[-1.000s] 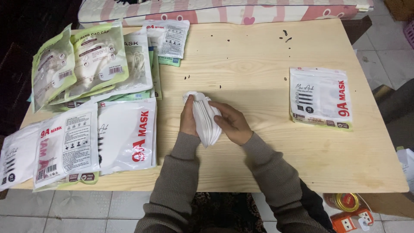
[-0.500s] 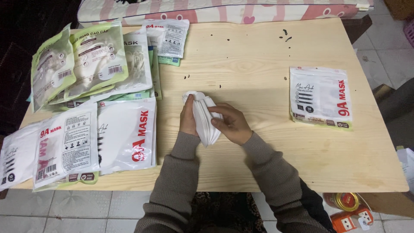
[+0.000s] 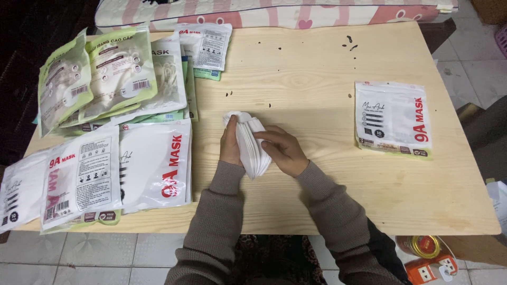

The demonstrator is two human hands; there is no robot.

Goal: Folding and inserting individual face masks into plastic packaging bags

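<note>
**A:** ok so what's going on with the hands here?

**B:** both are on a stack of white face masks (image 3: 249,143), folded flat and bunched edge-on, right in the middle of the wooden worktop (image 3: 317,79). The left hand (image 3: 231,145) is pressed flat against the stack's left side, fingers pointing away from the person. The right hand (image 3: 282,150) curls over the right side, fingers wrapped onto the top edge. So the stack is squeezed between the two hands, sitting on or just above the wood, can't really tell which.

**A:** and the stuff around it?

**B:** off to the right of the right hand, well apart, a single white mask pouch with red lettering (image 3: 393,120) lies flat. Left of the left hand, near it, there's another white and red pouch (image 3: 156,166), overlapping a pile of similar pouches (image 3: 79,177) further left, some showing their printed backs. Beyond those, farther from the person, a heap of pale green pouches (image 3: 105,74), with a couple more white packets (image 3: 206,45) poking out at the far side.

**A:** anything past the worktop?

**B:** a pink striped mattress (image 3: 264,13) along the far edge, tiled floor (image 3: 105,253) below, and an orange power strip (image 3: 430,266) down by the person's right elbow.
</note>
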